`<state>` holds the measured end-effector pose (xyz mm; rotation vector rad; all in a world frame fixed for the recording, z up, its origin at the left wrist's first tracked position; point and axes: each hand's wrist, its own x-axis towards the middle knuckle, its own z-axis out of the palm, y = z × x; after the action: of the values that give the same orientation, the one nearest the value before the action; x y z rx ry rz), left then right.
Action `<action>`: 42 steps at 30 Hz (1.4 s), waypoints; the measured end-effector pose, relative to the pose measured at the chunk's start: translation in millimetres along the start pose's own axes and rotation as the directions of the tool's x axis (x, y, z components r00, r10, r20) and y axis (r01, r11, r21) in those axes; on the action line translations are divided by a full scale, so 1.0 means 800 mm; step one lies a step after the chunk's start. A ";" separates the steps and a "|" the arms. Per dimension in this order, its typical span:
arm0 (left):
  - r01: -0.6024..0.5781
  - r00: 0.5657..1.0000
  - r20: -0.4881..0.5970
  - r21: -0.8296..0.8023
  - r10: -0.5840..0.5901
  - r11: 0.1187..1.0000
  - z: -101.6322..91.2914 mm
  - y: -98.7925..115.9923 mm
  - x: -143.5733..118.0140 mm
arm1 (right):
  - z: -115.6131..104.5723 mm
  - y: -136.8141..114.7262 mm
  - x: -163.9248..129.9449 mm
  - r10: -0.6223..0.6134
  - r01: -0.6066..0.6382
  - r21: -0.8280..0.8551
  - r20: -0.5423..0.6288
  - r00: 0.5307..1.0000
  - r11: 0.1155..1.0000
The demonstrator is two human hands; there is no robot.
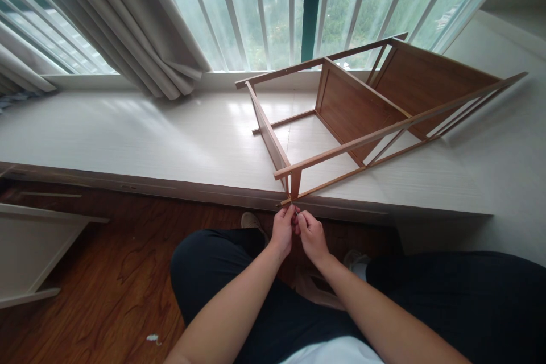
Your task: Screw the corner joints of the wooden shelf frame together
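- There lay the wooden rack (350, 108), on its side across the white ledge (149, 131), one corner reaching the front edge!
- In close came the left hand (282, 230), fingers bunched right by that corner; whether they gripped anything, I couldn't tell.
- And the right hand (312, 233), just beside it, was curled around a thin tool (297, 212), mostly hidden!
- Behind it all, a grey curtain (128, 23) hung before the window bars (260, 11).

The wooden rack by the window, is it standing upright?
No, the wooden rack lies on its side on the white ledge, its shelf panels turned up on edge.
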<state>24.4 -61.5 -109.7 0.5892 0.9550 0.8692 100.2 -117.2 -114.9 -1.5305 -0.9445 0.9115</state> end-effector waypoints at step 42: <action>0.085 0.996 -0.007 0.006 -0.085 0.996 -0.007 0.006 0.005 | -0.004 -0.013 0.021 0.388 -0.647 0.628 0.518 0.762 0.432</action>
<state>19.0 -55.1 -111.0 0.5473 0.9823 0.7930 108.4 -102.0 -105.1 -0.8780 -0.1063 1.7838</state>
